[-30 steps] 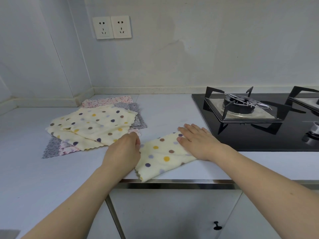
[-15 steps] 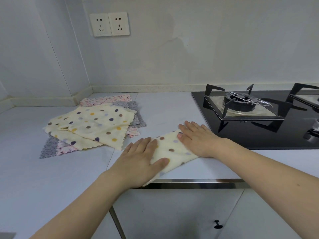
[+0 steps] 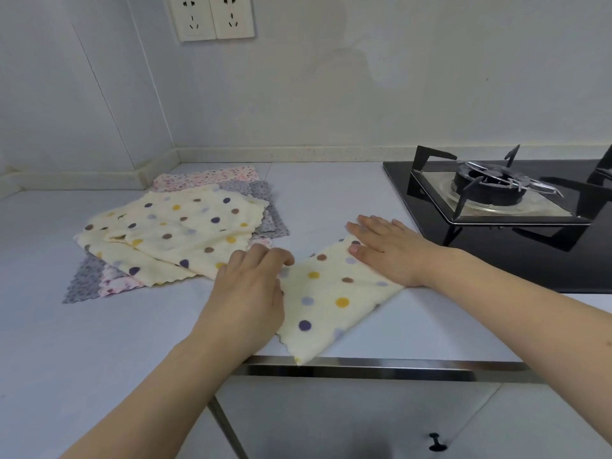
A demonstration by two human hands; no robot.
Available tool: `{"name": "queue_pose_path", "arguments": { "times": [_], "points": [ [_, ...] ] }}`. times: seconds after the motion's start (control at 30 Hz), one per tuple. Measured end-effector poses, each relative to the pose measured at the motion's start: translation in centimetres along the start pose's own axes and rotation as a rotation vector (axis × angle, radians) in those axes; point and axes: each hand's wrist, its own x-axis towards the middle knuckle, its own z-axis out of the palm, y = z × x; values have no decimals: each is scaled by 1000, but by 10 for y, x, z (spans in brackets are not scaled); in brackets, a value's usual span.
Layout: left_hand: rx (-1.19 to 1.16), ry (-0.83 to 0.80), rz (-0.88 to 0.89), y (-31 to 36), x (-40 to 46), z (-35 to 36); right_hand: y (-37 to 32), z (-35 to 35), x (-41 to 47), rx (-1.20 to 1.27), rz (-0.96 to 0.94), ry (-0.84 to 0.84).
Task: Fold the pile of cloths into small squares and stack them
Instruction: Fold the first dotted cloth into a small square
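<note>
A cream cloth with coloured dots (image 3: 331,299), folded into a narrow strip, lies at an angle near the counter's front edge. My right hand (image 3: 387,251) lies flat with straight fingers and presses the strip's far right end. My left hand (image 3: 248,286) covers the strip's left edge, and its curled fingers grip the left corner. To the left sits the pile of unfolded cloths (image 3: 178,233): cream dotted ones on top, grey and pink ones underneath.
A black gas hob (image 3: 496,200) with a raised pan support stands at the right, close to my right hand. The pale counter (image 3: 99,342) ends in a metal front strip (image 3: 381,367). Wall sockets (image 3: 215,14) are above the pile.
My left hand lay flat on the strip's middle and has slid back to its left edge, where the fingers now curl. The right hand has kept pressing the same end.
</note>
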Motion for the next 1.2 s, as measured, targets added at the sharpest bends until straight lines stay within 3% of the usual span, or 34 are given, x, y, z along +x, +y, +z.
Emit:
{"name": "queue_pose_path", "arguments": {
  "times": [0.2, 0.3, 0.4, 0.47, 0.53, 0.6, 0.67, 0.83, 1.0, 1.1, 1.2],
  "points": [
    [-66, -42, 5, -1, 5, 4, 2, 3, 3, -20, 3, 85],
    [-140, -90, -57, 1, 7, 2, -4, 1, -3, -152, -4, 480],
    [-187, -102, -125, 2, 6, -2, -17, -2, -27, -158, -136, 752],
    [-223, -92, -193, 3, 7, -5, -35, 4, -52, 24, -204, 758],
    [-254, -94, -272, 6, 7, -10, -58, 12, -80, 178, -310, 643],
    [-311, -111, -345, 12, 5, -18, -78, 19, -106, 211, -349, 446],
    [-360, -135, -394, 19, 2, -25, -90, 26, -122, 123, -317, 354],
    [-386, -130, -476, 27, -20, -33, -106, 43, -138, -10, -156, 529],
    [-221, -195, -373, 32, -51, -51, -110, 40, -145, -152, -242, 700],
    [-88, -336, -182, 30, -63, -65, -106, 33, -149, -204, -258, 691],
    [-192, -326, -54, 32, -70, -71, -101, 26, -155, -203, -299, 621]
  ]
}}
